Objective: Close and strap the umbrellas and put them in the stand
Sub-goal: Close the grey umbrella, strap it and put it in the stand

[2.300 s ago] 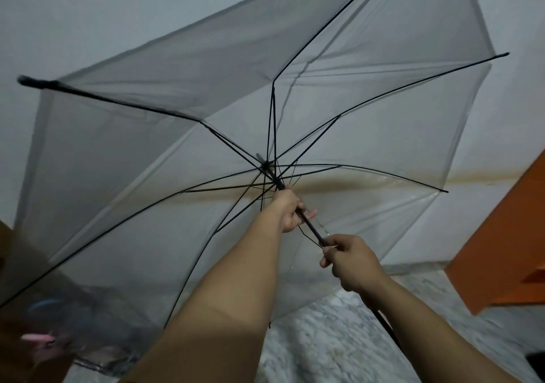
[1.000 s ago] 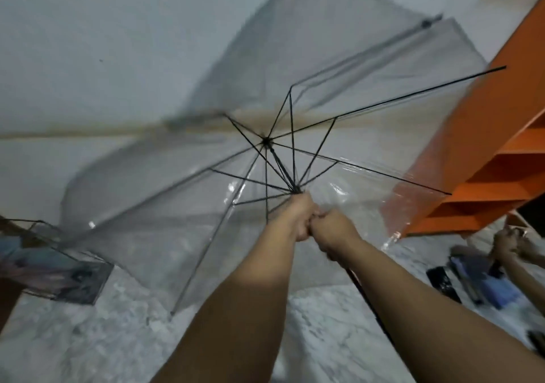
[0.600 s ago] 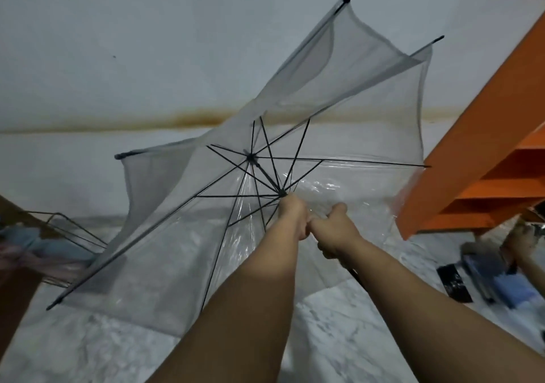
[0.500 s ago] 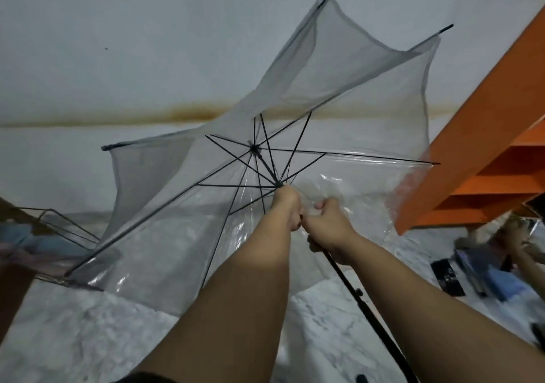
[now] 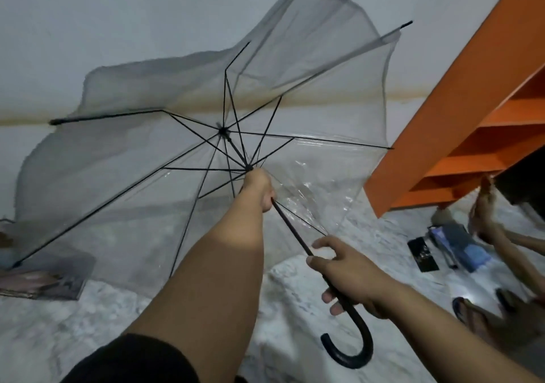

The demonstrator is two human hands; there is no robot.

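A clear plastic umbrella (image 5: 124,158) with black ribs is half folded in front of me, its canopy sagging and pointing at the white wall. My left hand (image 5: 259,186) grips the black shaft at the runner, where the ribs meet. My right hand (image 5: 346,270) holds the shaft lower down, just above the black hooked handle (image 5: 351,350), with the forefinger lifted off. No umbrella stand can be made out.
An orange shelf unit (image 5: 460,123) stands at the right. Another person's hands (image 5: 483,214) work at the right edge, above a blue folded umbrella (image 5: 460,244) and a sandal (image 5: 469,309) on the marble floor. A dark flat object (image 5: 44,276) lies at the left.
My right hand has slid down the shaft away from my left hand, toward the hooked handle. The canopy has loosened and its ribs have folded in further.
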